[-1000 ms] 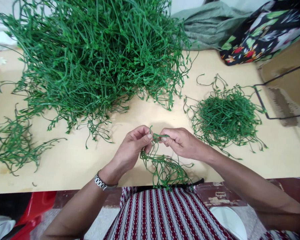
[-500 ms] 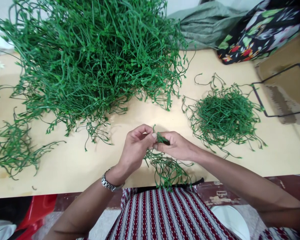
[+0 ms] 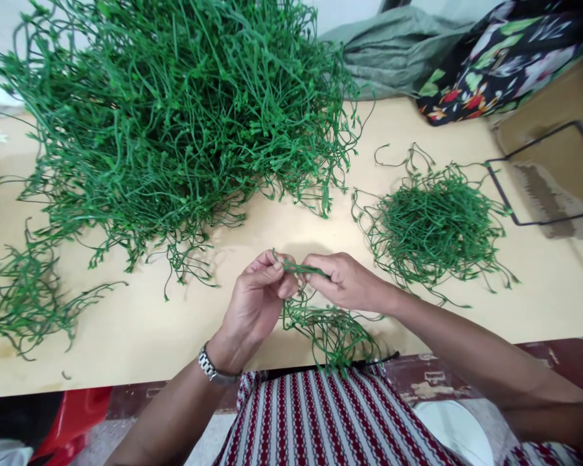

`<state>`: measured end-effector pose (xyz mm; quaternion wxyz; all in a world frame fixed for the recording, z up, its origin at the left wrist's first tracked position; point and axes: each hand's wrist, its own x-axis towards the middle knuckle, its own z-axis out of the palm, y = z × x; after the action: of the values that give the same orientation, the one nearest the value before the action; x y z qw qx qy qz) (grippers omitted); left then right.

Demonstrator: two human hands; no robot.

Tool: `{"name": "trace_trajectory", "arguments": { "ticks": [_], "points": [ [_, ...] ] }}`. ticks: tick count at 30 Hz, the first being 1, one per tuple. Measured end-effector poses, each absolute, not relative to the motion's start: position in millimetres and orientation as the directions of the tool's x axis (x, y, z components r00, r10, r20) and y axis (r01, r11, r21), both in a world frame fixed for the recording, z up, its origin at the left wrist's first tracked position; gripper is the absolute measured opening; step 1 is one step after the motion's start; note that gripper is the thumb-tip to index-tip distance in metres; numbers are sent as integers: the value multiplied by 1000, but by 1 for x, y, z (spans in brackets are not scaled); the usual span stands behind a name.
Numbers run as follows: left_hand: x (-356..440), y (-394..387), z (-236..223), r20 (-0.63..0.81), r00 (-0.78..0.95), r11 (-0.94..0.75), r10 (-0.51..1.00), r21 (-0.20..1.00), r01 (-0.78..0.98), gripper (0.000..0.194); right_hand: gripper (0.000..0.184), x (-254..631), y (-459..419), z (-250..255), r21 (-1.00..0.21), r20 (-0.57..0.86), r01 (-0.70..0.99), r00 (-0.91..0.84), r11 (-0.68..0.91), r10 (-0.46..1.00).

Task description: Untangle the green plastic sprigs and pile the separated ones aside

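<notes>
Between my two hands, thin green artificial-looking stems (image 3: 301, 266) are stretched sideways just above the table's front part. The fingertips of my left hand (image 3: 260, 291) pinch their left end. My right hand (image 3: 342, 278) is closed around the other end, with a dark green tip showing past the thumb. Right below them, a small loose bunch of the same stems (image 3: 337, 333) lies at the table edge against the striped clothing. A large heap of green stems (image 3: 184, 123) fills the back left, and a smaller pile (image 3: 440, 226) lies to the right.
Another loose cluster of stems (image 3: 24, 291) spreads at the left end of the table (image 3: 165, 343). At the right, a thin black wire frame (image 3: 502, 194) stands by a cardboard box (image 3: 563, 175). Floral fabric (image 3: 505, 65) and a grey-green cloth (image 3: 393, 52) lie behind.
My hands have moved slightly apart, the left one leftward and down. More of the held stems now shows between them.
</notes>
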<state>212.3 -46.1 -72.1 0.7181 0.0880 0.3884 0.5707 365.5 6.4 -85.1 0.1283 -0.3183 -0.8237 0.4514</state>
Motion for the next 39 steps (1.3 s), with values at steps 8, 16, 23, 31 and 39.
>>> {"name": "trace_trajectory", "arguments": {
  "ticks": [8, 16, 23, 31, 39],
  "points": [
    [215, -47, -74, -469, -16, 346, 883, 674, -653, 19, 27, 366, 5, -86, -599, 46, 399, -848, 694, 527],
    [213, -58, -69, -458, 150, 457, 876, 691, -560, 23, 32, 371, 7, -78, -443, 200, 294, -889, 847, 413],
    [190, -76, -41, -468, 47, 399, 883, 692, -601, 17, 39, 397, 19, -83, -448, 236, 347, -843, 824, 484],
    [173, -58, -55, -376, -50, 297, 925, 801, -519, 11, 30, 417, 37, -75, -464, 210, 537, -706, 704, 677],
    [187, -44, -66, -396, 37, 350, 918, 762, -544, 12, 33, 443, 41, -45, -610, 85, 581, -628, 539, 773]
  ]
}}
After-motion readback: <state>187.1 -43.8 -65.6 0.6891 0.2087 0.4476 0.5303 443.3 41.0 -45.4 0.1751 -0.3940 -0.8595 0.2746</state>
